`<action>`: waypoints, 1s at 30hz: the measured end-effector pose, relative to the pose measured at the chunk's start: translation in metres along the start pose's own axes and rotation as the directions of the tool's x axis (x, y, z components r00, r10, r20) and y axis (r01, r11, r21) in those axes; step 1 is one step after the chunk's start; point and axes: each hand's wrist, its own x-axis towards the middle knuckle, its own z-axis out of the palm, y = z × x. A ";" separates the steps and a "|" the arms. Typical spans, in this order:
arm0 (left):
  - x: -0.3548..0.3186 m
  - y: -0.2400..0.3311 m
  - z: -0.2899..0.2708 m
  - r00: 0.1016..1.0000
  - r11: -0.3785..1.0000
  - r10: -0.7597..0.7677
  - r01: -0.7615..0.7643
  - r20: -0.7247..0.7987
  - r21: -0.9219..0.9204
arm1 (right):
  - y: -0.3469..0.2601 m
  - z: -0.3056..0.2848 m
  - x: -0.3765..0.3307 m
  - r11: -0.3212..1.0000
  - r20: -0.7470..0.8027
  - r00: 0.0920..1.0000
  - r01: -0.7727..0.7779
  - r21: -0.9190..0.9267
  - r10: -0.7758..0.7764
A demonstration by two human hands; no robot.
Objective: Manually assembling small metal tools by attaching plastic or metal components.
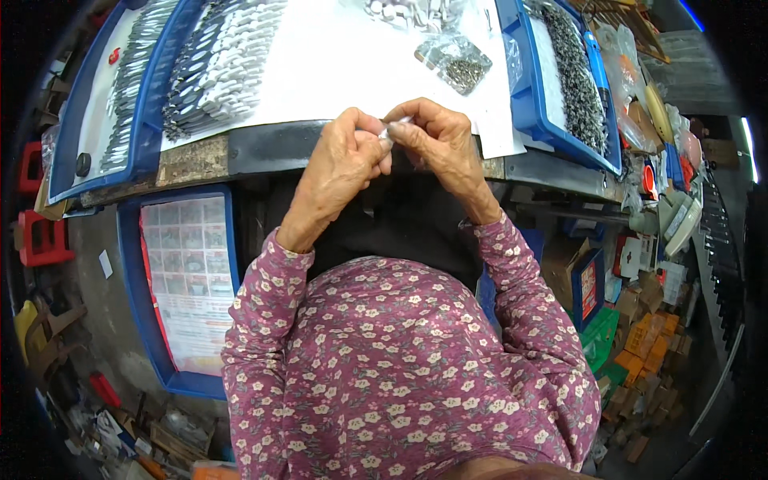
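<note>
Above the table's near edge, both hands meet over a small whitish, shiny piece [386,134], mostly covered by the fingers, so its kind does not show. My left hand [342,164] is closed, thumb and fingers pinching the piece from the left. From the other side my right hand [446,148] pinches it too, with fingers curled. Beyond them a white sheet [336,72] covers the tabletop. On it lie rows of slim white and black parts [236,68] to the left, and a clear plastic bag of small metal pieces [464,74] to the right.
A blue tray [144,136] of long metal parts stands at the left, another blue tray [532,112] of small dark pieces at the right. More shiny parts [412,12] lie at the back. Below left, a blue crate [132,264] holds printed sheets. Orange boxes [644,336] crowd the lower right.
</note>
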 end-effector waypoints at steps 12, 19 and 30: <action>-0.007 0.007 -0.011 0.995 0.994 0.090 -0.087 -0.038 0.072 | -0.016 0.000 0.011 0.944 0.140 0.949 0.302 -0.135 -0.284; -0.011 0.026 -0.040 0.995 0.998 0.043 -0.047 0.094 0.047 | -0.040 0.002 0.030 0.471 0.385 0.699 0.701 -0.535 -0.602; -0.007 0.082 -0.081 0.897 0.673 0.439 -0.370 0.058 0.640 | -0.066 0.027 0.085 0.213 0.439 0.469 0.830 -0.516 -0.766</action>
